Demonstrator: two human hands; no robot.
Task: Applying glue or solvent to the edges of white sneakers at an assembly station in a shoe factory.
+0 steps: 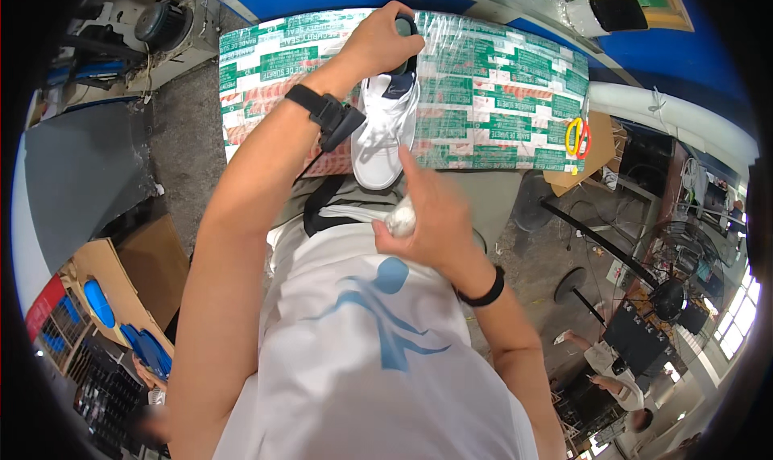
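The white sneaker (378, 142) lies in front of you at the near edge of the workbench (499, 97), its toe pointing back toward your body and its dark collar at the far end. The bench top is wrapped in green, white and red printed tape with a glossy clear film over it.

Your left hand (377, 44) is at the far end of the sneaker, its fingers bent and closed around the dark heel part. A black strap with a small box-like device (328, 115) sits on that wrist.

Your right hand (441, 217) is nearer your body, slightly blurred. Its thumb and curled fingers close around a white wad (401, 217), while the index finger stretches out to the sneaker's right side; you cannot tell whether its tip presses on the upper or is just over it. A black band (485, 290) circles that wrist.

At the right end of the bench is a pair of scissors (572, 137) with yellow and red handle loops, near a cardboard box (564, 183). Farther right stands a black fan (668, 299).
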